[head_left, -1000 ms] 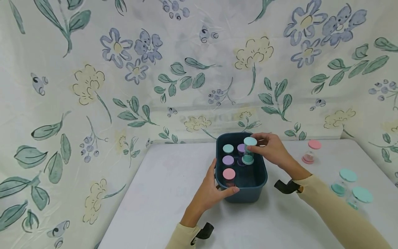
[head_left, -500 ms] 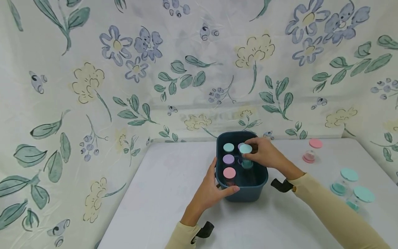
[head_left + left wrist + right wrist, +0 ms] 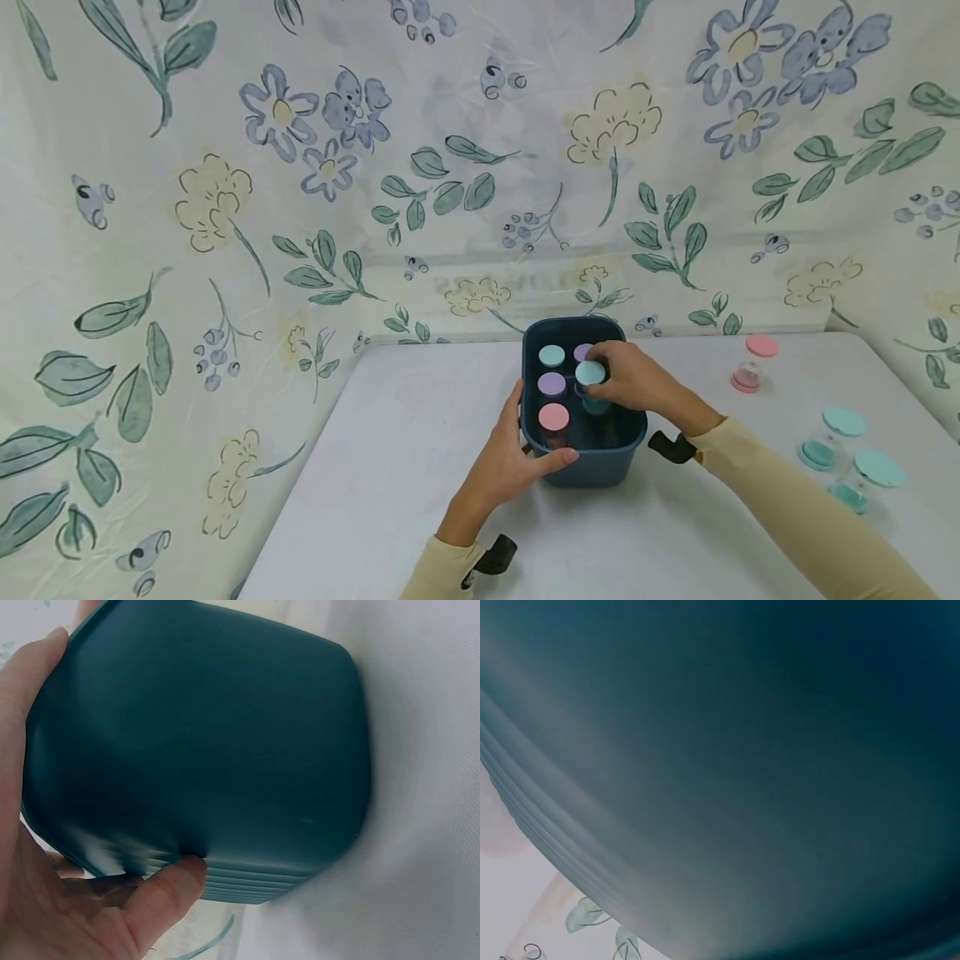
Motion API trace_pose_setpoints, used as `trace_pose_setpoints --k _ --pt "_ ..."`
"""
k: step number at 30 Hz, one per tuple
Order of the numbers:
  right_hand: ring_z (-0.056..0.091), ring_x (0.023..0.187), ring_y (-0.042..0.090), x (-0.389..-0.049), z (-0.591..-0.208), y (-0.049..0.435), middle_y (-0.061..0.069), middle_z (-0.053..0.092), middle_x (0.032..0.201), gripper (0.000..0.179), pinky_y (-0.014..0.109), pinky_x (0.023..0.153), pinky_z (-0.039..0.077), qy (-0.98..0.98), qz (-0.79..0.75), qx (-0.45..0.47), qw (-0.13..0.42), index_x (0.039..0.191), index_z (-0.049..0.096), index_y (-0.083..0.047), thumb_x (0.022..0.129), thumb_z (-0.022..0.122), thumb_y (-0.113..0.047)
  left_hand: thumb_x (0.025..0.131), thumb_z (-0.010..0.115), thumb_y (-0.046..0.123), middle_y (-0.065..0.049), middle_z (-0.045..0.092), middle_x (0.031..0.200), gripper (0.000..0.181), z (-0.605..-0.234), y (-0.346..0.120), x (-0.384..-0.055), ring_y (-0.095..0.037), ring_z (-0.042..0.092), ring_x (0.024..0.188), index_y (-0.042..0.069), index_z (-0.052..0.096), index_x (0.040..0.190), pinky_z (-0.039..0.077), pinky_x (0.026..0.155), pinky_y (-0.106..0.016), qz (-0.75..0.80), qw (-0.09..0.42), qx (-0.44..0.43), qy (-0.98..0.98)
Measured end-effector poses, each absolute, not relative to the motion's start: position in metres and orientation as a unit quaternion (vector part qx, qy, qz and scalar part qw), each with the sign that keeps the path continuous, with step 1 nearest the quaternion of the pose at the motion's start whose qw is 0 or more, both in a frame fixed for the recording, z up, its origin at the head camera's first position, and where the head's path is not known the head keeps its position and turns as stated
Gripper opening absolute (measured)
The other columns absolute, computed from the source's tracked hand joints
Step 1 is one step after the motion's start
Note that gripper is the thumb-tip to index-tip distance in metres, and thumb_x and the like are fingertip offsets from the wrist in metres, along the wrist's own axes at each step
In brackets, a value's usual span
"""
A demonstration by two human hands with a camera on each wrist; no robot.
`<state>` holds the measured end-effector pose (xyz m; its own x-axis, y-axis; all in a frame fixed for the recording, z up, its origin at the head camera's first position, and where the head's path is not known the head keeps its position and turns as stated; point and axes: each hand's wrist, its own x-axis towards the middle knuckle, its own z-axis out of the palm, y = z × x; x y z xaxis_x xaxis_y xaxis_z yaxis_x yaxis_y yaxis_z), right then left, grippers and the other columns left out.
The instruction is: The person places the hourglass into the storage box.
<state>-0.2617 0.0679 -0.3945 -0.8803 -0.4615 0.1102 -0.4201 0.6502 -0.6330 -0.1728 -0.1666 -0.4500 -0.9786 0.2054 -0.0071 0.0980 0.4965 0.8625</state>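
A dark teal plastic bin [image 3: 588, 471] stands on the white table, holding several small lidded jars. My left hand [image 3: 501, 454] grips its near left corner, thumb along the front rim. In the left wrist view, a finger of that hand curls against the ribbed side of the bin [image 3: 202, 735]. My right hand [image 3: 641, 379] pinches a jar with a mint lid [image 3: 590, 373], lowered inside the bin on the right. Left in the bin are a mint-lidded jar [image 3: 551, 356], a purple-lidded jar [image 3: 551, 384] and a pink-lidded jar [image 3: 553, 417]. The bin's wall [image 3: 705, 765] fills the right wrist view.
Right of the bin stands a clear jar with a pink lid [image 3: 762, 345]. Nearer, by the right sleeve, are two mint-lidded jars [image 3: 843, 421]. Behind the table hangs a floral cloth [image 3: 450, 208]. Another purple lid [image 3: 582, 352] shows at the bin's back right, partly covered by my fingers.
My right hand has lowered the mint-lidded jar deeper into the bin and slightly toward me. My left hand keeps its grip on the bin.
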Motion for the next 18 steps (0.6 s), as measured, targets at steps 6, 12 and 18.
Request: trace_pose_setpoints --k 6,12,18 --pt "0.066 0.091 0.025 -0.264 -0.397 0.064 0.021 0.071 0.114 0.042 0.048 0.091 0.063 0.917 -0.314 -0.242 0.035 0.125 0.065 0.009 0.088 0.076 -0.007 0.081 0.082 0.058 0.002 0.013 0.176 0.12 -0.45 -0.167 -0.173 -0.027 0.031 0.158 0.027 0.005 0.167 0.044 0.117 -0.057 0.495 0.054 0.089 0.863" --pt "0.067 0.093 0.024 -0.264 -0.398 0.06 0.019 0.073 0.115 0.042 0.048 0.093 0.062 0.927 -0.288 -0.236 0.04 0.124 0.067 0.007 0.086 0.078 -0.006 0.081 0.082 0.058 0.002 0.013 0.176 0.12 -0.449 -0.167 -0.172 -0.028 0.031 0.158 0.026 0.005 0.167 0.044 0.117 -0.057 0.495 0.053 0.09 0.863" --pt "0.066 0.094 0.024 -0.262 -0.402 0.056 0.016 0.074 0.116 0.043 0.046 0.092 0.062 0.94 -0.242 -0.238 0.033 0.123 0.07 0.003 0.084 0.081 -0.011 0.082 0.082 0.056 0.002 0.014 0.175 0.119 -0.449 -0.167 -0.173 -0.026 0.031 0.158 0.026 0.005 0.167 0.043 0.118 -0.056 0.499 0.054 0.089 0.86"
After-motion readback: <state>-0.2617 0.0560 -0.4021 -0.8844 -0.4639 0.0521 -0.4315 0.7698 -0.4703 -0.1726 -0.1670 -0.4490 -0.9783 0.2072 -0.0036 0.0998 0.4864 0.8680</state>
